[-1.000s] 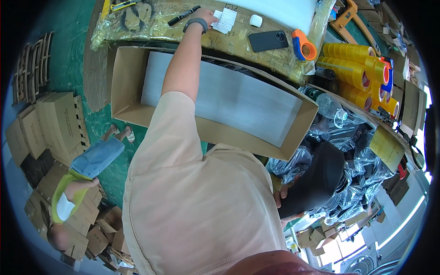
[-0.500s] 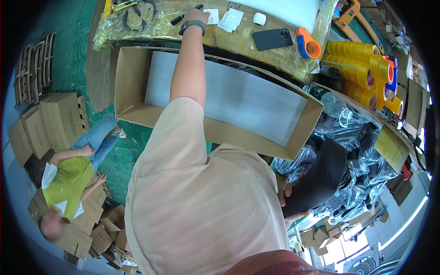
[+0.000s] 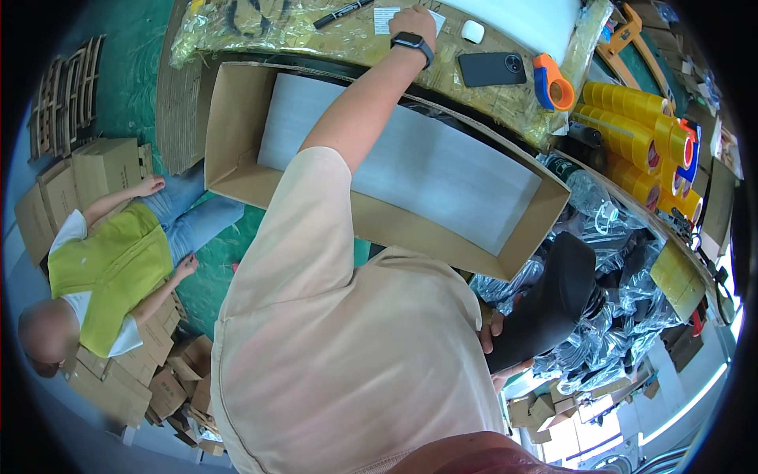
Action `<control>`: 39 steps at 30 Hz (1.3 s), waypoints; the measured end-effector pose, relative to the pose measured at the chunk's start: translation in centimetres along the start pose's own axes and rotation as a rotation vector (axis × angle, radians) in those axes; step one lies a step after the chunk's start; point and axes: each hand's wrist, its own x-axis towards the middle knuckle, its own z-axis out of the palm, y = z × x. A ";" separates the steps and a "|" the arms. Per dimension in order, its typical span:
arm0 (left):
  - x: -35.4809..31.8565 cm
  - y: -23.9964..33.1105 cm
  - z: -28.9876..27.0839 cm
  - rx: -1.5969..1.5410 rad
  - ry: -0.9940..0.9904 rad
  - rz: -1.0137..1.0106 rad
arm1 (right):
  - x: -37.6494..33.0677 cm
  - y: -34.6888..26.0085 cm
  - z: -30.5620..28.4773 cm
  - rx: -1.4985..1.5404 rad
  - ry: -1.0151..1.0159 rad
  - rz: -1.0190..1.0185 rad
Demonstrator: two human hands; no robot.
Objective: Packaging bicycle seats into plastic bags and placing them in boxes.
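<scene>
My left hand (image 3: pixel 414 25), with a dark watch on its wrist, reaches over the worktable. Its fingers are drawn together on a printed paper slip (image 3: pixel 436 19), which they partly cover. Another paper slip (image 3: pixel 383 22) lies just left of it, and beyond that a black marker (image 3: pixel 342 13). Low on the right, my right hand (image 3: pixel 495 333) grips the narrow end of a long, smooth black padded part (image 3: pixel 545 304); most of this hand is hidden. Below my left arm stands an open cardboard box (image 3: pixel 316 193), with a white foam sheet (image 3: pixel 450 170) inside.
On the worktable (image 3: pixel 276 39) are a white case (image 3: pixel 472 31), a black phone (image 3: pixel 491 69) and an orange-blue tape dispenser (image 3: pixel 554 83). Yellow tape rolls (image 3: pixel 632 134) and plastic-wrapped black parts (image 3: pixel 608 340) fill the right. A person in a green vest (image 3: pixel 110 268) is at left among cartons.
My left hand has moved right, from beside the marker onto the paper slip. The view has shifted slightly. My right hand still grips the black padded part. The person at left has changed posture.
</scene>
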 end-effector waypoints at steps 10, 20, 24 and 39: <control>-3.0 -1.3 -0.7 -0.074 0.142 0.213 | -1.3 0.2 -0.1 0.030 0.023 -0.048; 0.0 -4.5 0.5 -0.576 -0.286 0.121 | -2.0 1.0 -0.8 0.087 0.041 -0.063; -0.7 -3.8 0.1 -0.742 -0.304 0.085 | -1.9 1.1 -1.1 0.111 0.033 -0.049; -23.3 9.5 -10.2 -0.363 0.041 0.591 | -2.0 1.7 -1.8 0.168 0.026 -0.028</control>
